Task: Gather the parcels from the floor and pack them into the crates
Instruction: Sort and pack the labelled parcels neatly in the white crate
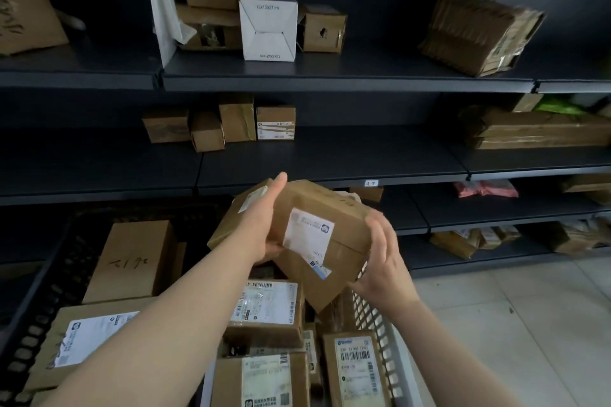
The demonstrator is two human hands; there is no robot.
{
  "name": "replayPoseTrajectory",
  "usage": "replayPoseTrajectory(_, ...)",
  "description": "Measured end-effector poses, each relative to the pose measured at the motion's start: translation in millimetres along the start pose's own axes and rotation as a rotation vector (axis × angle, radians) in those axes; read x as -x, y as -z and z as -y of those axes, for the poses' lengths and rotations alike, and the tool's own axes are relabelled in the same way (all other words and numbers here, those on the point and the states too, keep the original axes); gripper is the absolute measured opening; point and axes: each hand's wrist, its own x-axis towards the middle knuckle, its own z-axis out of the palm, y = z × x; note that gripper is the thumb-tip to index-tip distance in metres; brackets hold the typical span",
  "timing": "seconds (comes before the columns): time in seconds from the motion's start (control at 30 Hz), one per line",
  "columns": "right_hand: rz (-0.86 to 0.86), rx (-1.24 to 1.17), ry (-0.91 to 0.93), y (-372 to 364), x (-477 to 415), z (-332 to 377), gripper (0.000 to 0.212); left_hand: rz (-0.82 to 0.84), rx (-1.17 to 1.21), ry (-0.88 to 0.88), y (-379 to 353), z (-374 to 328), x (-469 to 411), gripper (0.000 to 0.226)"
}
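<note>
centre of frame: left hand (261, 225) and right hand (385, 261) grip opposite ends of a brown cardboard parcel with a white label (320, 238), held tilted above the white slotted crate (380, 327) of parcels, lower centre.

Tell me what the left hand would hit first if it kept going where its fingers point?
Probably the front edge of the dark grey metal shelf, just beyond the left hand, which points up and forward beside the brown cardboard parcel. Depth is unclear.
</note>
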Motion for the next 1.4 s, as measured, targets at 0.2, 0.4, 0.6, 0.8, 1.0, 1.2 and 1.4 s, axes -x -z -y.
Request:
replayPoseTrajectory(0.2, 0.154, 0.055, 0.176, 2, 10, 4, 0.097, -0.032, -0.050, 0.104, 18, 9, -6, 0.073)
replayPoseTrajectory(0.4, 0.242, -0.228, -0.359, 7, 14, 16, 0.097, 0.033, -0.005, -0.021, 25, 31, 0, 0.051)
replayPoseTrajectory(0.6, 0.094, -0.787, -0.582, 2, -1, 28, 0.085, 0.085, 0.072, -0.133, 39, 40, 7, 0.049)
replayPoseTrajectory(0.8, 0.054, -0.817, -0.499, -9, -28, 57, 0.086, 0.059, 0.167, -0.358, 74, 37, 35, 0.053)
replayPoseTrajectory(1.0, 0.302, -0.806, -0.482, -42, -53, 116, 0.037, -0.260, 0.339, -0.436, 132, 29, 61, 0.053)
replayPoseTrajectory(1.2, 0.529, -0.864, -0.460, -87, -52, 175, 0.056, -0.223, 0.302, -0.290, 181, 38, 76, 0.062)
replayPoseTrajectory(1.4, 0.578, -0.930, -0.648, -145, -45, 222, 0.052, -0.238, 0.232, -0.162, 238, 38, 52, 0.043)
